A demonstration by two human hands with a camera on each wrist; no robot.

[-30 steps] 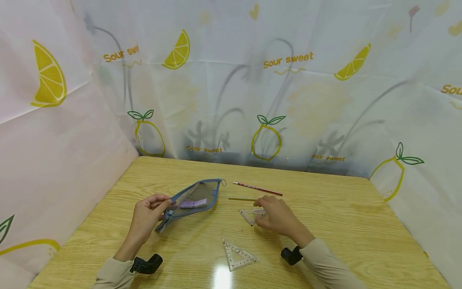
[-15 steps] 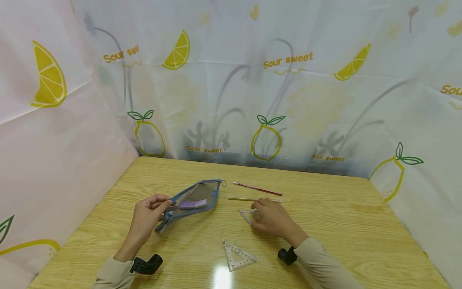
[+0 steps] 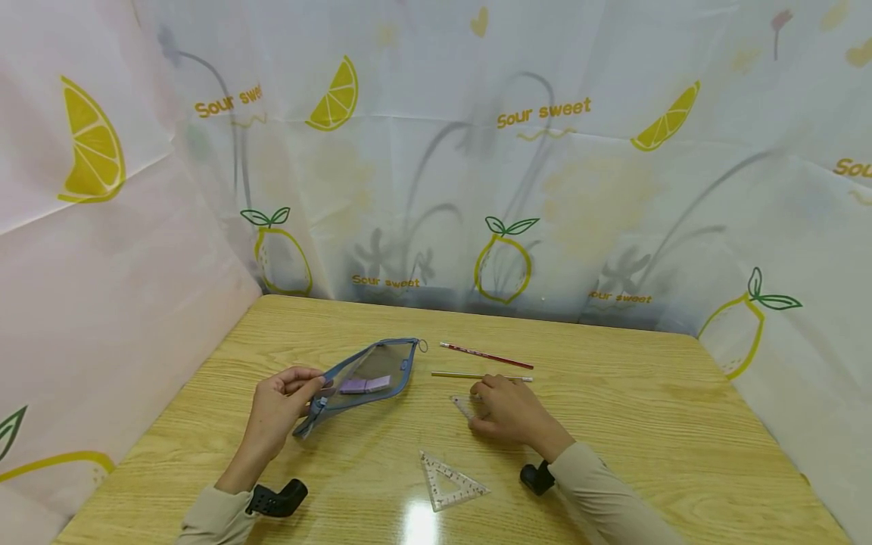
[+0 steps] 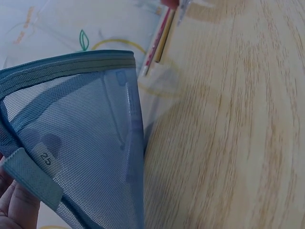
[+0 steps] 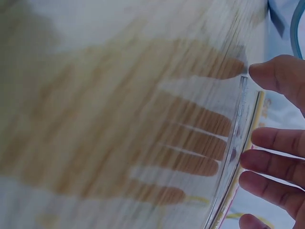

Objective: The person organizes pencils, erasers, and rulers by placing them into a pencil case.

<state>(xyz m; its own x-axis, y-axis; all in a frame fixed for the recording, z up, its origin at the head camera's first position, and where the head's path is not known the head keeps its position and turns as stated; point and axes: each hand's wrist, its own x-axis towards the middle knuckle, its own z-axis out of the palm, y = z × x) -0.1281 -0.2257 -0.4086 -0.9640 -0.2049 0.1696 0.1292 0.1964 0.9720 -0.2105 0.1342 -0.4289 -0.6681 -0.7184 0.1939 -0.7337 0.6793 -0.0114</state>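
Note:
On the left, my left hand [image 3: 272, 409] pinches the corner of a blue mesh zip pouch [image 3: 381, 365], whose mouth gapes. Purple blocks [image 3: 365, 384] show through its mesh. The left wrist view has the pouch [image 4: 90, 114] close up, with a "25" label. My right hand [image 3: 511, 412] is over a clear set square [image 3: 462, 406] on the table and covers most of it. Seen from the right wrist, the thumb and spread fingers [image 5: 274, 164] are right at the edge of the set square [image 5: 236, 126], not curled round it.
A second clear set square [image 3: 458, 492] lies nearer the front. Behind the right hand are a yellow pencil [image 3: 453, 374] and a red pencil [image 3: 487, 356]. A lemon-print cloth [image 3: 436, 189] hangs behind the wooden table [image 3: 647, 424].
My right hand has shifted slightly left and toward me over the set square, uncovering the yellow pencil's right end. The left hand and pouch stay in place.

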